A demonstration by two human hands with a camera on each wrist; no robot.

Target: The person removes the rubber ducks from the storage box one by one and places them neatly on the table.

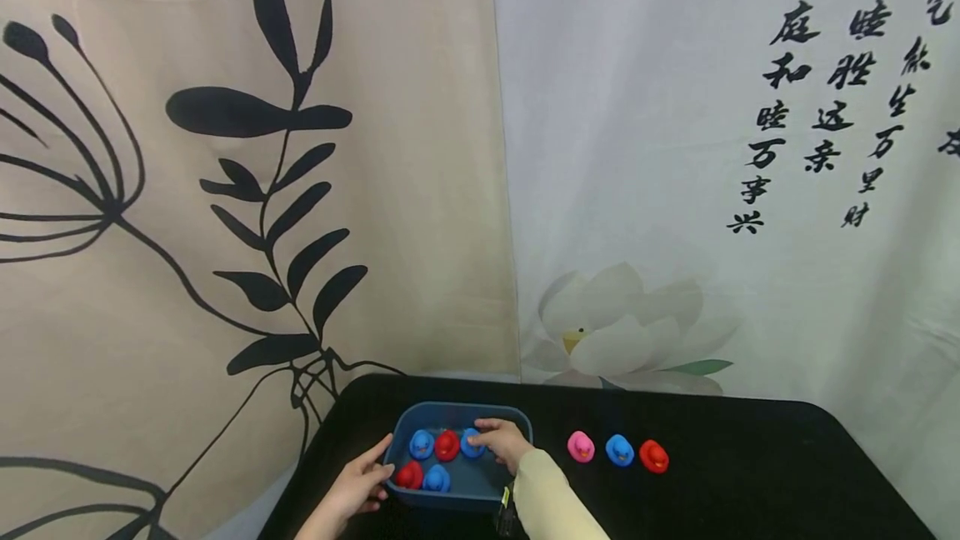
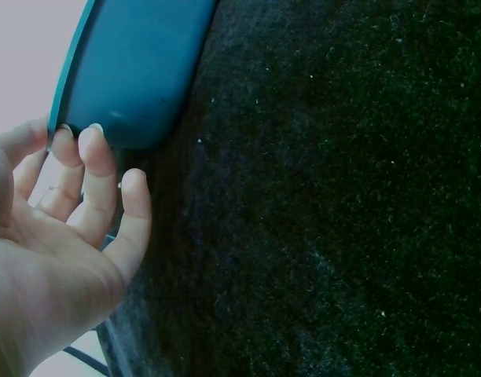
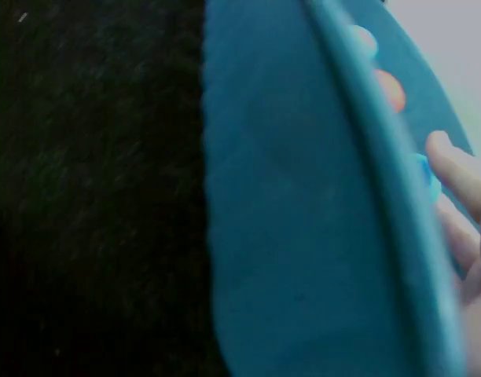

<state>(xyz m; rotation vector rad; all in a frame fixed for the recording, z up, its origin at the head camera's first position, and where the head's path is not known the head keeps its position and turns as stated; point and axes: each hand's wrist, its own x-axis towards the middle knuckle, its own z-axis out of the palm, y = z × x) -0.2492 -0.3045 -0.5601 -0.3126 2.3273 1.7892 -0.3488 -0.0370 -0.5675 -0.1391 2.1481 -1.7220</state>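
Note:
A blue plastic bin (image 1: 450,502) stands on the black table with several small red and blue rubber ducks inside. My left hand (image 1: 356,477) grips its left end; in the left wrist view, the fingertips (image 2: 97,149) bear on the bin's outer wall (image 2: 138,71) and the thumb is at the rim. Inside the bin, my right hand (image 1: 504,442) pinches a blue duck (image 1: 467,445) at the right end of the back row. The right wrist view shows this blue duck (image 3: 425,177) between thumb and fingers, partly hidden by the bin's near wall (image 3: 303,196).
To the right of the bin, a pink duck (image 1: 581,446), a blue duck (image 1: 619,450) and a red duck (image 1: 654,457) sit in a row on the black table (image 1: 765,473). A printed cloth (image 1: 420,190) hangs behind the table. A small black object (image 1: 506,515) is by my right sleeve.

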